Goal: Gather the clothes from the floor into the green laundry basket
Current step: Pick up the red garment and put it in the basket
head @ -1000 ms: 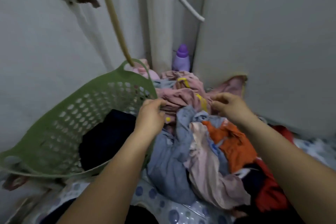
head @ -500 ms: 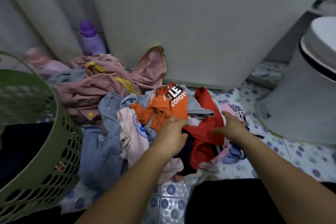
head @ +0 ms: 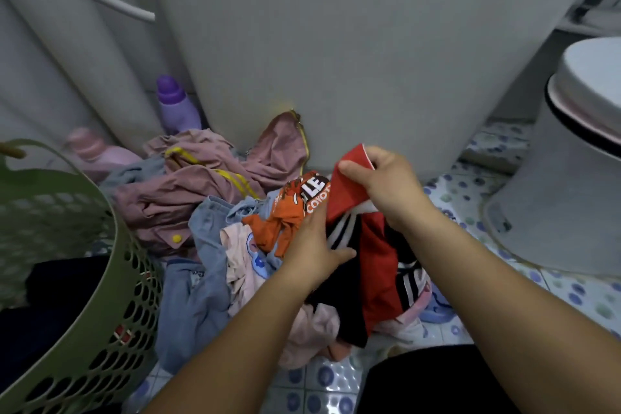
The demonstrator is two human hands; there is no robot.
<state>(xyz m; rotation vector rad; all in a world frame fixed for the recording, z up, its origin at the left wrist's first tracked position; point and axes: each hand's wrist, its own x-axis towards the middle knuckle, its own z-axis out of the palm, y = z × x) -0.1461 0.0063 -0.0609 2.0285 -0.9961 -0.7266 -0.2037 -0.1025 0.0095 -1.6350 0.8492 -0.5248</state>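
My right hand [head: 386, 185] pinches the red garment [head: 376, 245] by its top edge to lift it clear of the pile on the floor [head: 336, 386], while my left hand [head: 312, 245] grips its dark striped part (steadying it). The green laundry basket [head: 111, 296] waits at my left.

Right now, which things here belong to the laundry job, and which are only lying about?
Belong to the job:
green basket
red garment, held by right hand and left hand
orange shirt
pink garment
blue jeans

Just lying about:
purple bottle
pink bottle
toilet
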